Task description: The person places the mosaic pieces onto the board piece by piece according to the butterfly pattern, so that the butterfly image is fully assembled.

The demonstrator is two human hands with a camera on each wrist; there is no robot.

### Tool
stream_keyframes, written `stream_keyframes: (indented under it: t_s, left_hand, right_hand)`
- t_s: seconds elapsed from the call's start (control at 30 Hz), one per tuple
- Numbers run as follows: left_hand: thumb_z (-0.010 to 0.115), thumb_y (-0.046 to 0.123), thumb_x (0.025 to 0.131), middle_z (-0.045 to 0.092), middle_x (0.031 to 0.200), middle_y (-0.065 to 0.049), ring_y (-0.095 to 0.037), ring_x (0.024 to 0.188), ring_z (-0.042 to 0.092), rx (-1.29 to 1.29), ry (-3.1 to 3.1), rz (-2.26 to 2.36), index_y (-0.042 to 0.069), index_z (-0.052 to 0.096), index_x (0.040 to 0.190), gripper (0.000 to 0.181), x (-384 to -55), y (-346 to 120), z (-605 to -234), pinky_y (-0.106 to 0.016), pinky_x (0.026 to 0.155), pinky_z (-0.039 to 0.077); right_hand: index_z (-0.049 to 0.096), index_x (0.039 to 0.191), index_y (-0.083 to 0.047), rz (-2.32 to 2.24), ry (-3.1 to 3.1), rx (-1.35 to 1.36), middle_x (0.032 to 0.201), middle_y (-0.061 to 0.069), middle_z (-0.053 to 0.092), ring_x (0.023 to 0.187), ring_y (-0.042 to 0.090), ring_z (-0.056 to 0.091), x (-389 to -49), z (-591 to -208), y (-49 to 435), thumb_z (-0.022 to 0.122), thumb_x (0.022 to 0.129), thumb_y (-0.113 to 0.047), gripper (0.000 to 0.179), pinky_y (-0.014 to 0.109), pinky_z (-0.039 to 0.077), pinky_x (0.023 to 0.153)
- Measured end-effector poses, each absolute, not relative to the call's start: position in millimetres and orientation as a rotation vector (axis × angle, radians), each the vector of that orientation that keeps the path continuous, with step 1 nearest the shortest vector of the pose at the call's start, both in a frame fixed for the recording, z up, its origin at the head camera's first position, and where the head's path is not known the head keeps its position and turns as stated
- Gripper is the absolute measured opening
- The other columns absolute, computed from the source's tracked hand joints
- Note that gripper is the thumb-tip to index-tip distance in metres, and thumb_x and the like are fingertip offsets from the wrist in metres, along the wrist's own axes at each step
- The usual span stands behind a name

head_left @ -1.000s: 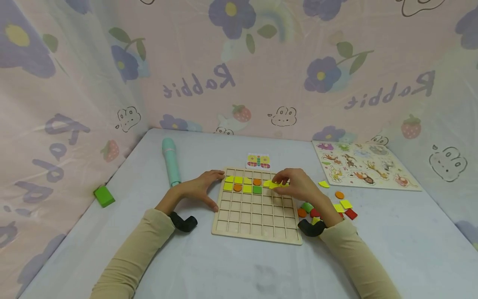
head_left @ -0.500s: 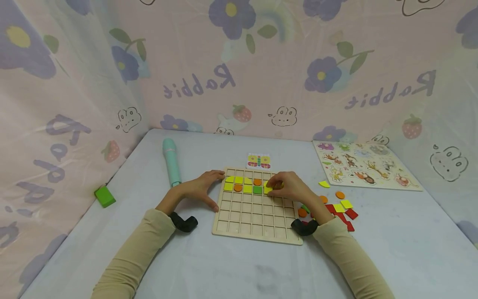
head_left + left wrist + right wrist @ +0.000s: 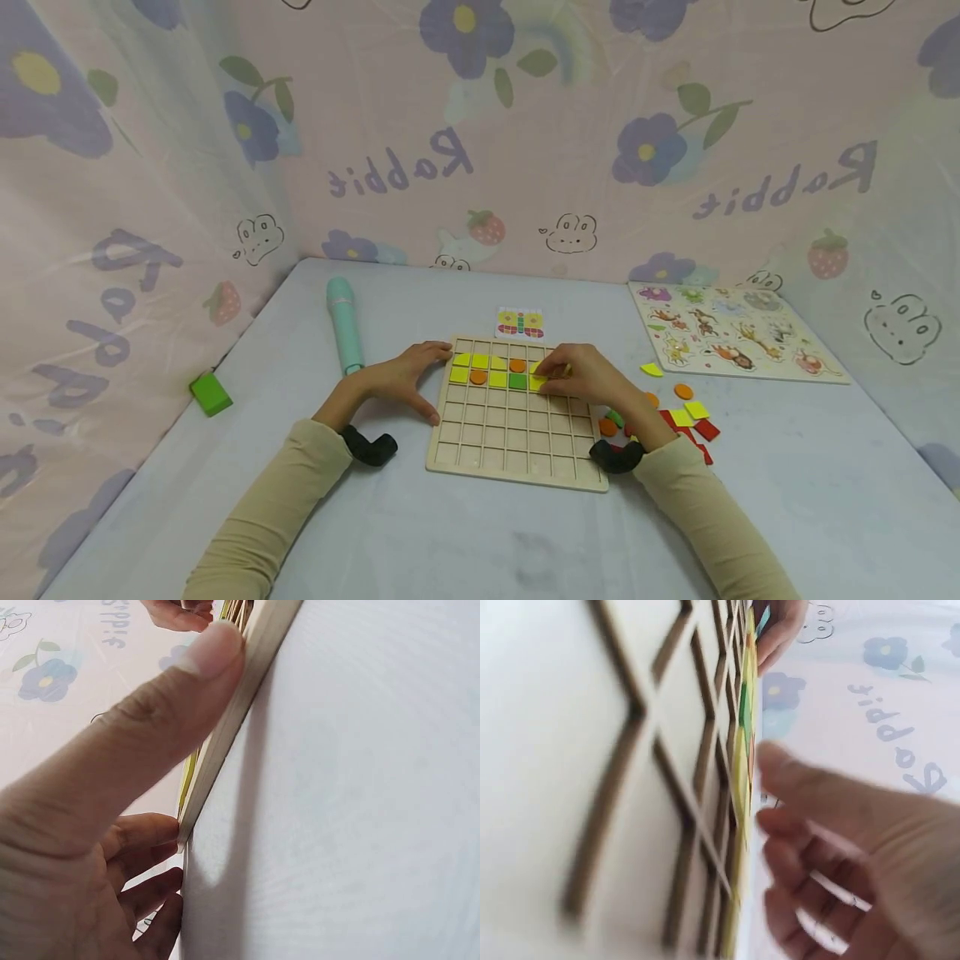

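Observation:
A square wooden grid board (image 3: pixel 517 442) lies on the table. Its second and third rows hold yellow, orange and green tiles, among them a green square (image 3: pixel 517 381) and an orange disc (image 3: pixel 477 377). My left hand (image 3: pixel 401 379) rests along the board's left side, thumb and fingertips spread and touching the edge (image 3: pixel 217 742). Over the board's upper right, my right hand (image 3: pixel 585 375) has thumb and index finger at a yellow tile (image 3: pixel 536 380), seeming to pinch it in its cell. The other fingers curl beneath the palm (image 3: pixel 825 862). Pieces under this hand are partly hidden.
Behind the board lies a small pattern card (image 3: pixel 520 322). Loose red, yellow, orange and green pieces (image 3: pixel 681 417) are scattered right of the board. An animal puzzle board (image 3: pixel 731 333) is at the back right, a teal microphone (image 3: pixel 344 325) and a green block (image 3: pixel 211 394) at left.
My right hand has shifted slightly left and down over the board, and the yellow piece at its fingertips now sits in a cell. My left hand has stayed still.

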State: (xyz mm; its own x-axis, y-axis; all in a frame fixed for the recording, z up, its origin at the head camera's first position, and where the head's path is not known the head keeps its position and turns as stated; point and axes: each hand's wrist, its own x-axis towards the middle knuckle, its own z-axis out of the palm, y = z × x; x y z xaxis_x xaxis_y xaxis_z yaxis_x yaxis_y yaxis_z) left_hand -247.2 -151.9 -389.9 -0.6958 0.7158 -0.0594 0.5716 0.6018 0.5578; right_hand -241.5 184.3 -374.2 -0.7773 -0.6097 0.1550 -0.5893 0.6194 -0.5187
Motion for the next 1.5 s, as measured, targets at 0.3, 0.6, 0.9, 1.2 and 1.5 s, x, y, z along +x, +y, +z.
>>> stream_keyframes:
  t_s: [0.3,0.6,0.9,1.2,1.5]
  left_hand:
    - [0.083,0.041,0.066,0.020,0.151,-0.015,-0.033,0.138,0.016,1.023,2.556,0.744,0.000,0.031,0.141,0.100,-249,-152,-392,-0.049,0.111,0.020]
    - [0.083,0.041,0.065,0.020,0.151,-0.014,-0.033,0.139,0.015,1.021,2.556,0.743,0.000,0.031,0.141,0.101,-248,-151,-392,-0.049,0.111,0.019]
    - [0.083,0.041,0.066,0.021,0.151,-0.015,-0.034,0.138,0.017,1.026,2.557,0.746,-0.001,0.031,0.141,0.101,-249,-152,-392,-0.050,0.111,0.019]
    - [0.082,0.043,0.066,0.021,0.151,-0.014,-0.033,0.139,0.016,1.017,2.560,0.740,0.001,0.030,0.142,0.102,-250,-151,-395,-0.050,0.111,0.019]
    - [0.082,0.042,0.066,0.020,0.152,-0.014,-0.033,0.139,0.015,1.027,2.555,0.743,0.000,0.030,0.142,0.101,-250,-151,-395,-0.049,0.111,0.019]
  right_hand:
    - [0.070,0.093,-0.011,-0.818,2.893,-0.971,0.087,-0.006,0.065,0.074,0.008,0.054,-224,-357,227,0.074,0.080,-0.014,0.014,0.028,0.049,0.068]
    - [0.070,0.093,-0.009,-0.822,3.023,-0.761,0.087,-0.004,0.066,0.074,0.009,0.055,-202,-362,292,0.072,0.081,-0.011,0.013,0.022,0.049,0.066]
    - [0.068,0.106,-0.007,-0.838,2.928,-0.740,0.097,0.004,0.065,0.077,0.011,0.053,-200,-373,324,0.067,0.084,-0.005,0.022,0.022,0.049,0.068]
    - [0.067,0.107,-0.009,-0.804,2.834,-0.883,0.105,0.006,0.062,0.094,0.019,0.055,-205,-383,325,0.062,0.084,0.004,0.027,0.023,0.049,0.080]
    - [0.068,0.107,-0.010,-0.738,2.820,-0.778,0.103,0.004,0.061,0.091,0.021,0.055,-207,-377,329,0.064,0.084,0.000,0.025,0.024,0.049,0.078]
